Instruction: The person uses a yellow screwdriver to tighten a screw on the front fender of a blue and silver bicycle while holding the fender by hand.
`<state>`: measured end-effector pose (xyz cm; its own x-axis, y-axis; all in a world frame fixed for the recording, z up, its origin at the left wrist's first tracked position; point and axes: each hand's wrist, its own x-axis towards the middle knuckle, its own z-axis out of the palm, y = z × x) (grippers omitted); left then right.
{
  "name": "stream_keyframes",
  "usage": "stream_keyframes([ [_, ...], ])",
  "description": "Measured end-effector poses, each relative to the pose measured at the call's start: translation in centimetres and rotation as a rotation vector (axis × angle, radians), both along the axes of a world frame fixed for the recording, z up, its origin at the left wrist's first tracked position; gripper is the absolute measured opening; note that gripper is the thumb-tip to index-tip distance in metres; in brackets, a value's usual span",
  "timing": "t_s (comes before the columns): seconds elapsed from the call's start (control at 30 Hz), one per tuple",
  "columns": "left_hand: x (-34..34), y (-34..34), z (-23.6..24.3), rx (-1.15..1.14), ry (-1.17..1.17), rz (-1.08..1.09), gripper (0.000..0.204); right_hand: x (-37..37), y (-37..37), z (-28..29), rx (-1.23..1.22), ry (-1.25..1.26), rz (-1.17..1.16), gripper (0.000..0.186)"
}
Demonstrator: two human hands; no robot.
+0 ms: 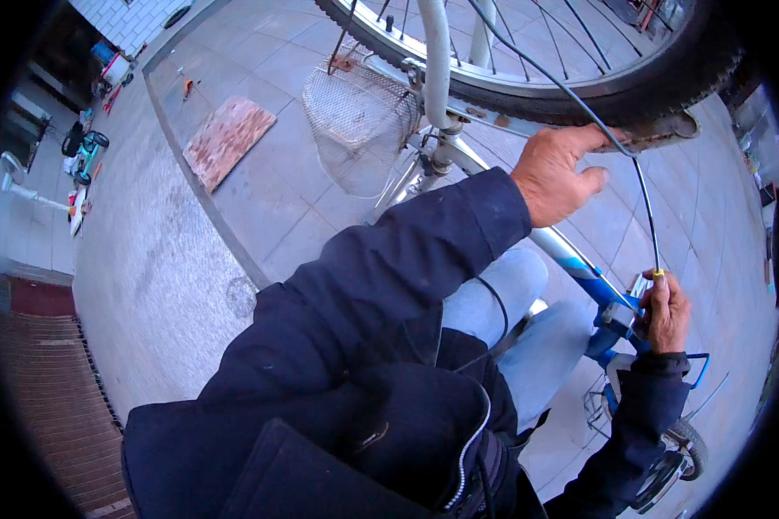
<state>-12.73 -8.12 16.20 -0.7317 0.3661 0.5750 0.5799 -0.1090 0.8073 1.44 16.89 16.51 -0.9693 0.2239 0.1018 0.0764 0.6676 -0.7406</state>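
Observation:
A bicycle's front wheel (528, 91) stands above my hands, with a rusty mudguard (666, 134) under its tyre. My left hand (558, 177) is at the mudguard, index finger stretched along it and thumb apart; its other fingers are mostly hidden. A grey cable (571, 93) curves down across the wheel and over that fingertip. Lower right, my right hand (669, 316) pinches a thin dark shaft (647, 212) by its yellow collar (659, 272). Its upper end meets the cable; whether they are one piece I cannot tell.
Below my hands runs the white and blue bicycle frame (571, 259), beside my knees. A wire basket (359, 125) is at the wheel's left. Further left lie a reddish stone slab (228, 141) and an orange-handled tool (188, 88). Another wheel (688, 450) shows lower right.

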Motion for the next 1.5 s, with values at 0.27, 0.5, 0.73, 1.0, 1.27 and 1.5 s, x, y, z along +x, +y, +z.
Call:
stream_keyframes([
  [0.27, -0.2, 0.0, -0.1, -0.011, 0.049, 0.005, 0.04, 0.3, 1.2, -0.8, 0.604, 0.323, -0.078, 0.028],
  [0.5, -0.2, 0.0, -0.2, -0.022, 0.029, 0.005, 0.039, 0.3, 1.3, -1.3, 0.543, 0.341, -0.065, 0.026],
  [0.73, -0.1, 0.0, -0.3, -0.013, 0.021, 0.0, 0.039, 0.3, 1.0, -0.1, -0.04, 0.039, 0.005, 0.022],
  [1.0, 0.1, 0.0, 0.0, -0.018, 0.007, 0.019, 0.038, 0.1, 1.3, -1.1, 0.202, 0.207, -0.035, 0.027],
  [1.27, 0.0, 0.0, 0.0, 0.007, 0.031, 0.02, 0.039, 0.0, 0.5, 0.2, -0.027, -0.019, 0.024, 0.028],
  [1.5, 0.2, 0.0, 0.2, -0.008, 0.007, 0.019, 0.041, -0.1, 1.8, -1.0, 0.23, 0.134, 0.001, 0.026],
])
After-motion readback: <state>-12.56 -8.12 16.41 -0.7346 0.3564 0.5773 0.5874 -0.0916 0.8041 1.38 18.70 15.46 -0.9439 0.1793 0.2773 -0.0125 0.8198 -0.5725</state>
